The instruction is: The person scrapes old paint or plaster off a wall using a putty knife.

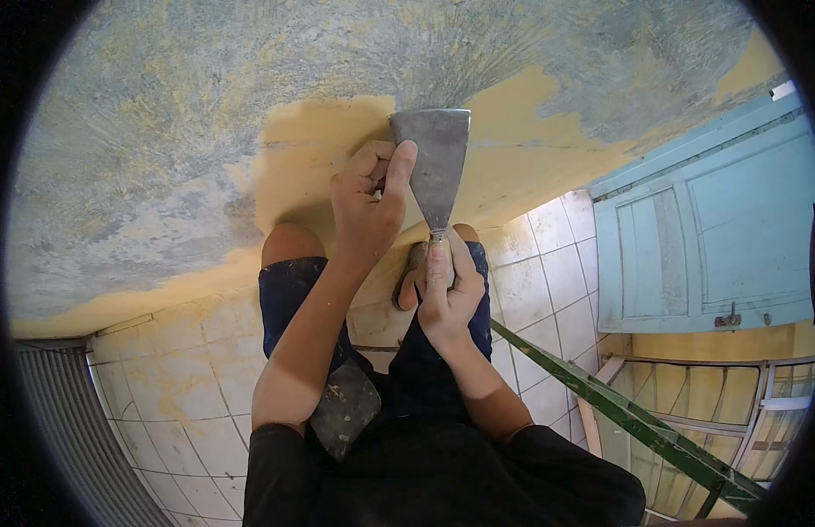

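My right hand (450,286) holds a putty knife (437,158) by its handle, thumb laid along the front. The knife points up with its broad grey blade towards the wall (500,125). My left hand (374,191) has its thumb on the blade's left side, and its other fingers are curled beside the edge. Whether those fingers pinch the blade is hidden. Grey skim coat (315,53) with rough streaks covers much of the yellow wall; a bare yellow patch lies behind the knife. A flat grey plate (345,408) with dried spots rests at my lap beside the left forearm.
A green metal bar (579,382) slants across the lower right. Beyond it are a light blue door (756,217) with a latch and a framed glass window (704,395). White floor tiles (177,395) bear yellowish stains. A corrugated grey panel (65,408) stands at the left.
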`<action>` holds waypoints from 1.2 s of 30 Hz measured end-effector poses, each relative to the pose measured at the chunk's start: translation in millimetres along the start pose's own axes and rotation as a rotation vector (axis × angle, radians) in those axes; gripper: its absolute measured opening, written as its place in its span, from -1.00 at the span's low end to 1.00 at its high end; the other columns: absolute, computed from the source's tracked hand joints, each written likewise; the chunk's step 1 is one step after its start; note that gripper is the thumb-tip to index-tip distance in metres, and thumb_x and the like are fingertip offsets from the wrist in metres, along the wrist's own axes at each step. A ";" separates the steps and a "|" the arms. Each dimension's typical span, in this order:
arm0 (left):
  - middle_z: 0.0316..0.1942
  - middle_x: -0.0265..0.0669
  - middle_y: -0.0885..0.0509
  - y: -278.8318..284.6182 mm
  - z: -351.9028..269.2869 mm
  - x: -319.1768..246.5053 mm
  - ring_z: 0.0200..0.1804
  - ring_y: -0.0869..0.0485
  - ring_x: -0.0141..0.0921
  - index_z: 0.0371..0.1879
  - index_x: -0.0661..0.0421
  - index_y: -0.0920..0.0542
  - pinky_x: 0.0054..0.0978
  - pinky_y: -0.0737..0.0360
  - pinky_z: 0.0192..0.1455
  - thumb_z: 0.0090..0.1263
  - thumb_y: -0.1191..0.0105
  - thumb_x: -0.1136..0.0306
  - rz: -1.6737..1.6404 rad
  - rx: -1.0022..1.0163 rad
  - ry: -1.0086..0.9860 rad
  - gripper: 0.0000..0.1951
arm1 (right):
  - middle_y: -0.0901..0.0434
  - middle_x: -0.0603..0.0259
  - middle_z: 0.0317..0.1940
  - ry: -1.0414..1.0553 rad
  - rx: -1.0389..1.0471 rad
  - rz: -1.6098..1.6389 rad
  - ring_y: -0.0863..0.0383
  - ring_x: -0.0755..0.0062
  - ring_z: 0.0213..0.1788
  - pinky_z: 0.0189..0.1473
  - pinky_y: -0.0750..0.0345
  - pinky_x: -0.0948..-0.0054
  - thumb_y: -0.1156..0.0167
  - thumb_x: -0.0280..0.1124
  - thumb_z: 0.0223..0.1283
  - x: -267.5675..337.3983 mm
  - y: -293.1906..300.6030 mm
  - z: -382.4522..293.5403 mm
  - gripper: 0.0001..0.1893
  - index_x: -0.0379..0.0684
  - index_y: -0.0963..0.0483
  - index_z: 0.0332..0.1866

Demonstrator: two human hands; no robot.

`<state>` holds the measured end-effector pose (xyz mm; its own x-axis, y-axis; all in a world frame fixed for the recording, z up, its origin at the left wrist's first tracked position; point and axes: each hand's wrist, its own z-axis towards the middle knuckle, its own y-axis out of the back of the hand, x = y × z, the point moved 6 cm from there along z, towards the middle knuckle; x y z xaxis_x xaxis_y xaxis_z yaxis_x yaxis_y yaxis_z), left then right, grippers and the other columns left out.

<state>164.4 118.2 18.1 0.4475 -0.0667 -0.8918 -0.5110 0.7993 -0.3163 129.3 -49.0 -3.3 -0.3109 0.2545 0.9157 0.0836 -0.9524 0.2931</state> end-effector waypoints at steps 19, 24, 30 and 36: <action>-0.65 -0.64 -0.41 0.0 -6.2 7.6 -0.57 -0.23 -0.75 -0.41 0.16 -0.63 -0.62 -0.11 -0.53 0.61 -0.24 0.39 0.041 0.012 0.008 -0.75 | -0.55 0.34 -0.42 0.069 0.040 0.035 -0.44 0.70 -0.47 -0.37 -0.39 0.59 -0.07 -0.33 0.66 -11.7 5.9 -1.7 -0.51 -0.39 -0.36 0.52; -0.66 -0.64 -0.37 -0.1 2.0 2.4 -0.55 -0.22 -0.75 -0.41 0.15 -0.65 -0.60 -0.12 -0.53 0.59 -0.26 0.39 0.078 0.017 0.009 -0.76 | -0.40 0.50 -0.48 0.077 0.057 0.053 -0.27 0.81 -0.55 -0.48 -0.22 0.69 0.01 -0.41 0.69 -6.1 -0.6 3.6 -0.49 -0.40 -0.26 0.60; -0.64 -0.59 -0.42 3.4 1.3 -1.3 -0.54 -0.26 -0.73 -0.39 0.17 -0.66 -0.60 -0.15 -0.51 0.59 -0.27 0.37 0.034 0.003 0.010 -0.77 | -0.38 0.52 -0.49 0.098 0.084 0.035 -0.23 0.81 -0.59 -0.51 -0.19 0.68 0.03 -0.42 0.70 -0.4 -0.8 -2.1 -0.45 -0.37 -0.18 0.66; -0.64 -0.58 -0.44 0.1 6.7 -17.4 -0.54 -0.27 -0.72 -0.38 0.18 -0.67 -0.58 -0.20 -0.52 0.59 -0.26 0.38 0.086 -0.005 -0.079 -0.77 | -0.55 0.31 -0.52 0.179 0.007 -0.042 -0.38 0.68 -0.49 -0.41 -0.39 0.56 -0.10 -0.38 0.63 14.4 2.9 6.6 -0.44 -0.40 -0.28 0.59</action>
<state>161.5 123.4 35.8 0.4585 0.0497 -0.8873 -0.5538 0.7968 -0.2416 131.3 -47.0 12.5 -0.4779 0.2595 0.8392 0.0731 -0.9403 0.3324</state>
